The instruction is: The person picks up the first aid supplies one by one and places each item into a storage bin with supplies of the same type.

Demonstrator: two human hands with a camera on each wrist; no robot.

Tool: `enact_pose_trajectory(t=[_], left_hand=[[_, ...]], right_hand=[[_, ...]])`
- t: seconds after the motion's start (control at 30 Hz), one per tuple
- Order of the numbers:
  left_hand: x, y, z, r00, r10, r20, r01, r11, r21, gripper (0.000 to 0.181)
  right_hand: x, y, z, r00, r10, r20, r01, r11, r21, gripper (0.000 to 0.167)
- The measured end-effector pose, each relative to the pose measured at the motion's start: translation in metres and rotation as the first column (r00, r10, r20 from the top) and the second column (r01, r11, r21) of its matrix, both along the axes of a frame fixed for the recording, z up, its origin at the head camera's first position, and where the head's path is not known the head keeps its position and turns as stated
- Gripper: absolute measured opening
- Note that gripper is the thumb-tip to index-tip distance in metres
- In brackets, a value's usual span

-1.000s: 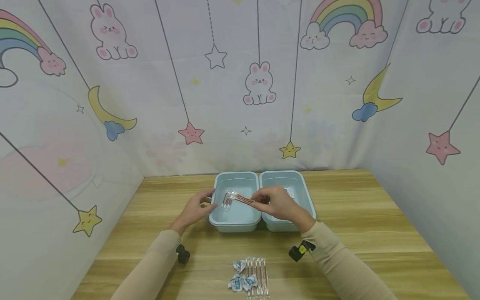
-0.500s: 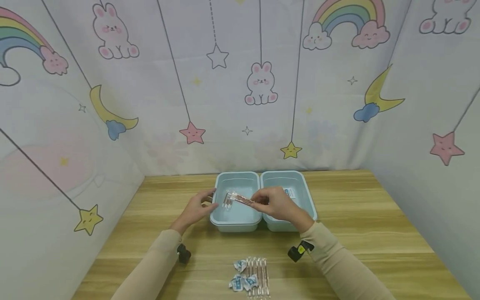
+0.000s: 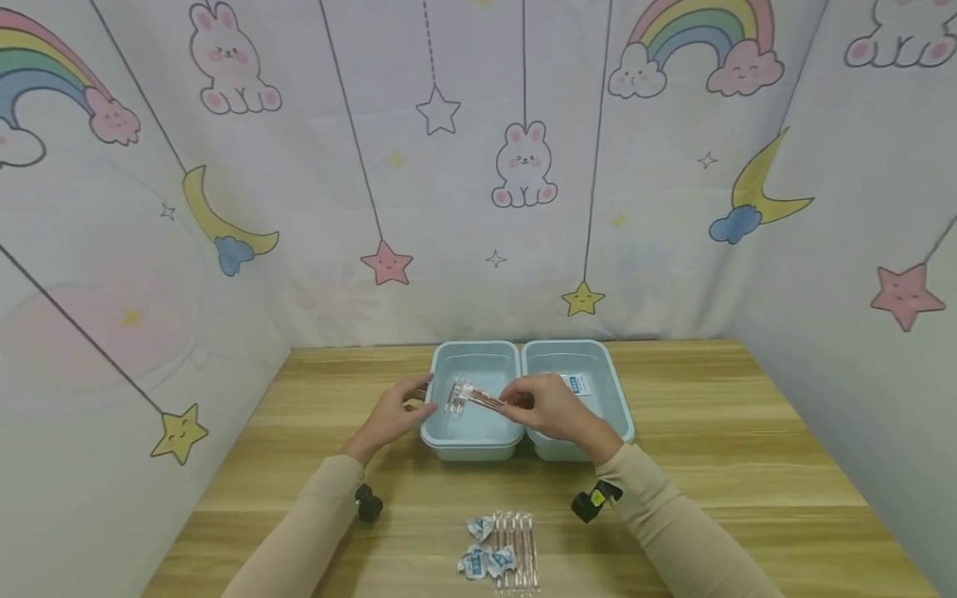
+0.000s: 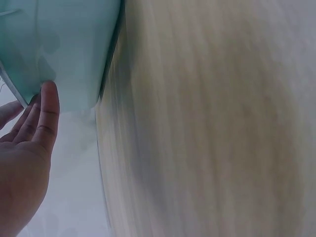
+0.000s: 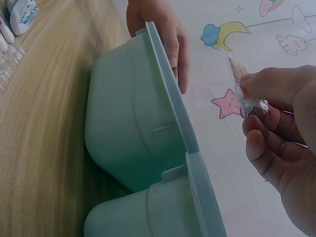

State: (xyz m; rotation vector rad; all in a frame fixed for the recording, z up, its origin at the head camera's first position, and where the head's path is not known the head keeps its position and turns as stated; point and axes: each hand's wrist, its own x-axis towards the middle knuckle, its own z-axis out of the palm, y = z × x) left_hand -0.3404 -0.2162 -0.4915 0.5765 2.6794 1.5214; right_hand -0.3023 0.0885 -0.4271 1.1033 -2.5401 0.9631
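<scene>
With our right hand (image 3: 549,404) we are pinching wrapped swabs (image 3: 482,397) over the left tub (image 3: 478,433); our left hand (image 3: 394,415) is holding its rim; other swabs (image 3: 517,531) are lying on the worktop (image 3: 718,423).

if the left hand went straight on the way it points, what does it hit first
Most likely the left tub, on its left side. The left hand is right at that side, apparently touching, though depth is hard to judge.
</scene>
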Motion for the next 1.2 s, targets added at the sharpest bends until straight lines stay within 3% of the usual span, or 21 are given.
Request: enact_pose_trajectory(t=[0.13,0.23,0.37,0.47,0.8,1.2], left_hand=[[-0.001,0.001,0.000,1.000,-0.018,-0.017,0.018,1.000,0.014,0.059],[0.004,0.002,0.007,0.999,-0.034,-0.007,0.034,0.999,0.022,0.060],[0.004,0.001,0.006,0.999,-0.035,-0.003,0.035,0.999,0.012,0.059],[-0.001,-0.001,-0.003,1.000,-0.020,-0.012,0.020,1.000,0.009,0.059],[-0.002,-0.001,-0.004,0.999,-0.038,-0.013,0.039,0.999,0.028,0.061],[-0.004,-0.001,-0.001,1.000,-0.010,-0.009,0.010,1.000,0.001,0.058]], right_hand=[[0.000,-0.001,-0.001,1.000,-0.010,-0.008,0.010,1.000,0.009,0.008],[-0.001,-0.001,-0.002,1.000,-0.013,-0.026,0.014,1.000,0.016,0.013],[0.000,0.000,-0.005,0.998,-0.018,-0.059,0.019,1.000,0.014,0.019],[0.000,0.001,-0.007,0.997,-0.025,-0.069,0.026,1.000,0.010,0.018],[0.001,0.004,-0.006,0.998,-0.016,-0.059,0.016,1.000,0.002,0.015],[0.004,0.006,-0.004,0.995,0.008,-0.096,-0.006,1.000,0.026,0.015]])
